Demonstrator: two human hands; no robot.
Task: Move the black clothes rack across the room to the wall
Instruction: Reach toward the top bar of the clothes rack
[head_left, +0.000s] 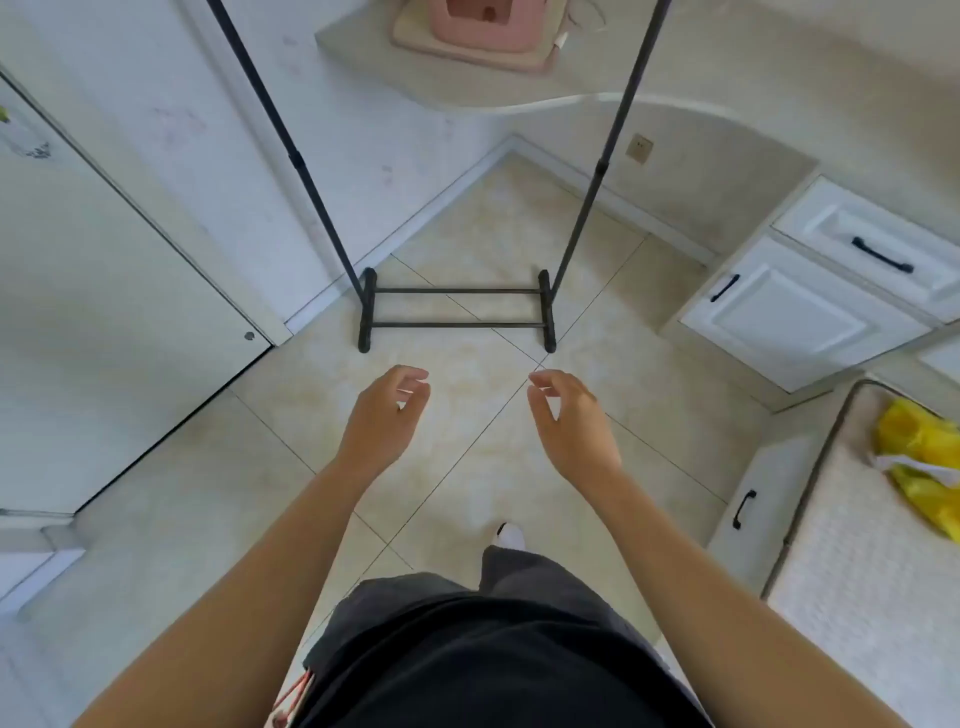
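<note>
The black clothes rack (457, 307) stands on the tiled floor ahead of me, in a corner near the white wall (363, 156). Its two thin uprights rise out of the top of the view, and its top bar is out of sight. Two feet and two cross rods form its base. My left hand (387, 410) and my right hand (569, 415) hover side by side in front of the base, apart from it. Both hands hold nothing, with fingers loosely curled and spread.
A white door (104, 312) is on the left. White cabinets with black handles (810, 306) stand on the right, and a bed with a yellow bag (919, 462) lies at the right edge. A curved shelf (519, 88) carries a pink object above the rack.
</note>
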